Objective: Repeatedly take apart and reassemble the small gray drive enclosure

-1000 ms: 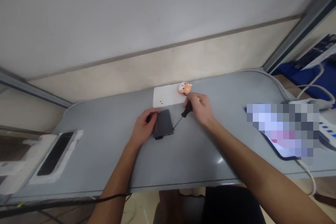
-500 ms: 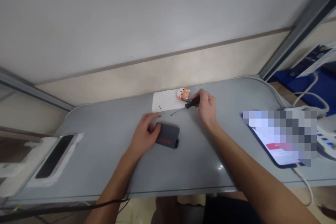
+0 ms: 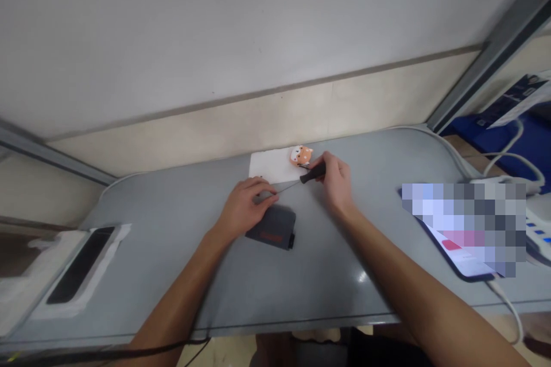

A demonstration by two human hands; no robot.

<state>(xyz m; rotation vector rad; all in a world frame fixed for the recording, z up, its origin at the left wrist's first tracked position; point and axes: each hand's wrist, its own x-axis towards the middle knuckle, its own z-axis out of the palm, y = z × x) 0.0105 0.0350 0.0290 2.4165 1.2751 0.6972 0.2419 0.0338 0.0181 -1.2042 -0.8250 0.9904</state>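
My right hand [image 3: 336, 183] is closed round the black handle of a screwdriver [image 3: 313, 173], its thin shaft pointing left. At the shaft's tip, the thumb and fingers of my left hand [image 3: 245, 206] come together; whether they pinch the tip or a tiny part there is too small to tell. Just below those fingers a dark grey box-shaped device [image 3: 273, 228] with red lettering lies on the table. Behind the hands is a white sheet [image 3: 271, 165], partly covered by my left fingers. An orange and white animal-faced case [image 3: 301, 155] rests on its right end.
On the grey table [image 3: 172, 275], a lit phone [image 3: 462, 241], partly pixelated, lies at the right with a white cable and a power strip [image 3: 536, 229] beside it. A dark phone-like slab [image 3: 81, 266] is at the left. A wall panel stands behind the table.
My left hand has left the grey device and moved up and right to the screwdriver's tip. The screwdriver has shifted slightly left. The device sits slightly lower in view.
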